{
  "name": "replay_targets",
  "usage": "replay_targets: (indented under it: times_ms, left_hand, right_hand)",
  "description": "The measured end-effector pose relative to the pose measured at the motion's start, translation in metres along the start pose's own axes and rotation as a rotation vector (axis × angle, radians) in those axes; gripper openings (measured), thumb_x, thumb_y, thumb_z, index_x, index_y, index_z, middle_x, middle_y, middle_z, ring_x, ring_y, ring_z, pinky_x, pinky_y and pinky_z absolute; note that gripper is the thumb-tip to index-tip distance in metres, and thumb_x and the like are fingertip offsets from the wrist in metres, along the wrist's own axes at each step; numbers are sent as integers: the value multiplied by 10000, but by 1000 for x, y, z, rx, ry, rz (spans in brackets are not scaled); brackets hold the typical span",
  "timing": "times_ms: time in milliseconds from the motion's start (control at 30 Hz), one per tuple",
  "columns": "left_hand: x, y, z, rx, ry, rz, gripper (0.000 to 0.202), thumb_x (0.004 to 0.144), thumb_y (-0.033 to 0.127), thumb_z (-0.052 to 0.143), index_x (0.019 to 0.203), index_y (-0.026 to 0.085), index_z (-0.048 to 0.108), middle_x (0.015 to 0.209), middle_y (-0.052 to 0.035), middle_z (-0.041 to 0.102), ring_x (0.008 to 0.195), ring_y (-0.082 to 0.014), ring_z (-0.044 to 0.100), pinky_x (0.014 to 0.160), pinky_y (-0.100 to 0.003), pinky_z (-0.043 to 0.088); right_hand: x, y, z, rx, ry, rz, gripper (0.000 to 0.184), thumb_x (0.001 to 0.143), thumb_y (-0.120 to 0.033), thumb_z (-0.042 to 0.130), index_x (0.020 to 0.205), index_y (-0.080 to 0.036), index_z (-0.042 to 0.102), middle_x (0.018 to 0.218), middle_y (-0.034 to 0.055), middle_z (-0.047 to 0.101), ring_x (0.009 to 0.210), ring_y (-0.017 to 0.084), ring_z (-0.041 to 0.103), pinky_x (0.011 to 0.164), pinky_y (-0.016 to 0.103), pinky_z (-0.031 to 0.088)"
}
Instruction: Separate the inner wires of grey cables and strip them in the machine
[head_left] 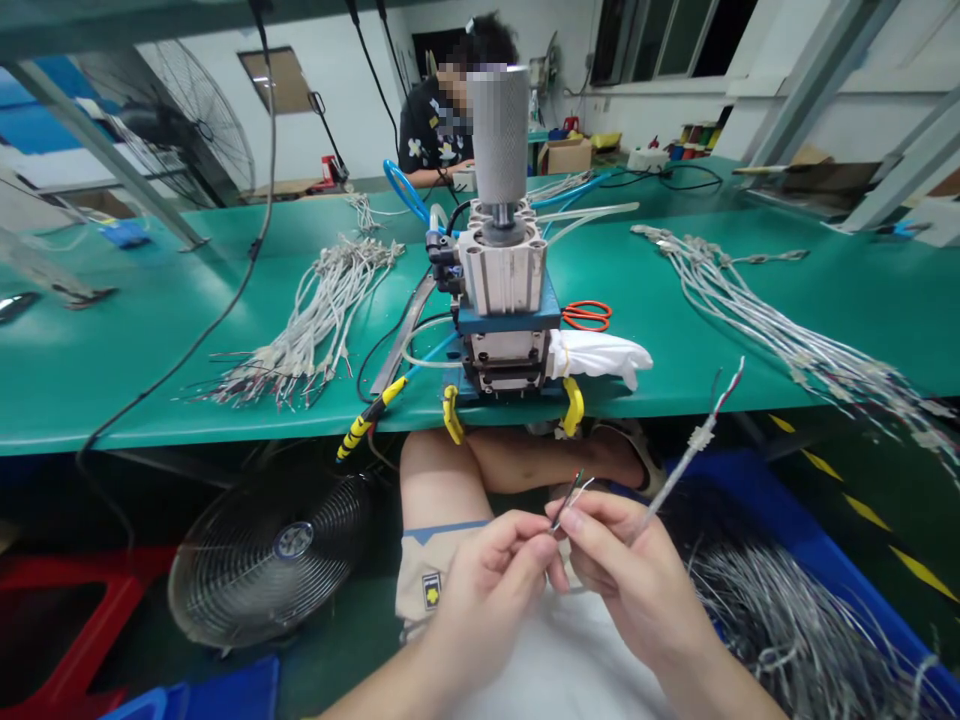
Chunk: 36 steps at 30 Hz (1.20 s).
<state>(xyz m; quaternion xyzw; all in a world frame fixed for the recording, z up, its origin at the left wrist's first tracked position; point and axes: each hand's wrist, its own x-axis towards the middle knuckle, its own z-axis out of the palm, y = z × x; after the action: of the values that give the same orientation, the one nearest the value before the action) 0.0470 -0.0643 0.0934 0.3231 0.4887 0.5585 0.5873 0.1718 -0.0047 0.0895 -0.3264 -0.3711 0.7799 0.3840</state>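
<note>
My left hand and my right hand meet over my lap, below the green bench edge. Both are closed in a pinch on one grey cable. Its stripped coloured wire ends stick up between my fingertips. The cable's other end rises to the right with a white connector part and more thin coloured wires. Straight ahead on the bench stands a small pneumatic press with a knurled metal cylinder on top.
Bundles of grey cables lie on the green bench at left and right. Orange scissors sit beside the press. A blue bin of cables is at my right, a floor fan at my left. Another person sits opposite.
</note>
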Motion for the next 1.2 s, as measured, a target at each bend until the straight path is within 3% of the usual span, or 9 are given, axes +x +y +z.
replay_targets:
  times_ms: [100, 233, 333, 467, 667, 800, 900, 1033, 1200]
  left_hand:
    - [0, -1, -3, 131, -37, 9, 301, 889, 434, 597, 855, 142, 666, 654, -27, 627, 504, -87, 445, 499, -218, 360]
    - [6, 10, -8, 400, 9, 269, 181, 884, 278, 622, 1017, 167, 674, 916, -70, 633, 831, -167, 576, 773, -275, 470]
    - [15, 25, -7, 465, 44, 324, 222, 835, 272, 686, 1032, 171, 666, 890, -46, 581, 792, -157, 557, 695, -249, 470]
    - [21, 33, -2, 434, 23, 272, 105, 847, 232, 669, 776, 155, 661, 778, -31, 587, 679, -135, 544, 585, -232, 440]
    - [10, 4, -15, 424, 94, 533, 96, 811, 112, 701, 779, 199, 729, 760, -33, 648, 705, -147, 601, 634, -244, 459]
    - [7, -14, -22, 238, 136, 361, 22, 838, 210, 690, 851, 201, 705, 862, -52, 647, 805, -172, 609, 722, -268, 485]
    - [10, -11, -17, 183, 53, 212, 337, 767, 274, 767, 1078, 198, 659, 999, -83, 670, 931, -204, 606, 842, -308, 490]
    - [16, -2, -6, 132, 28, -2, 214, 832, 351, 692, 876, 146, 649, 736, -45, 677, 640, -130, 592, 620, -243, 493]
    - [19, -6, 3, -5, 67, 12, 230, 848, 370, 674, 871, 152, 604, 672, 19, 617, 423, -37, 462, 419, -163, 359]
  right_hand:
    - [1, 1, -3, -23, -3, -27, 210, 762, -341, 780, 699, -157, 700, 447, -60, 459, 386, 35, 248, 383, 194, 172]
    - [0, 7, -6, -156, 49, -141, 164, 771, -296, 772, 692, -170, 704, 656, 8, 619, 520, 91, 475, 477, 206, 380]
    - [-1, 12, -6, -247, 67, -206, 149, 787, -292, 756, 710, -174, 710, 672, 12, 611, 613, 130, 526, 550, 227, 427]
    - [-1, 14, -4, -225, 87, -190, 168, 786, -310, 759, 706, -174, 700, 635, -2, 580, 549, 105, 466, 496, 215, 375]
    - [0, 8, -4, 43, 175, -97, 236, 764, -343, 784, 686, -167, 647, 509, -86, 388, 408, 30, 185, 379, 191, 138]
    - [1, 8, -5, 52, 170, -77, 234, 758, -344, 790, 710, -156, 661, 494, -93, 374, 403, 27, 182, 382, 193, 123]
    - [2, 11, -6, -38, 158, -99, 187, 775, -324, 777, 732, -160, 699, 523, -65, 457, 412, 32, 252, 382, 184, 179]
    - [4, 11, -4, -122, 123, -176, 163, 798, -308, 752, 707, -175, 730, 668, 14, 631, 511, 84, 460, 439, 196, 356]
    - [6, 9, -2, -110, 171, -137, 150, 754, -321, 784, 748, -172, 767, 582, -11, 586, 409, 42, 303, 362, 185, 275]
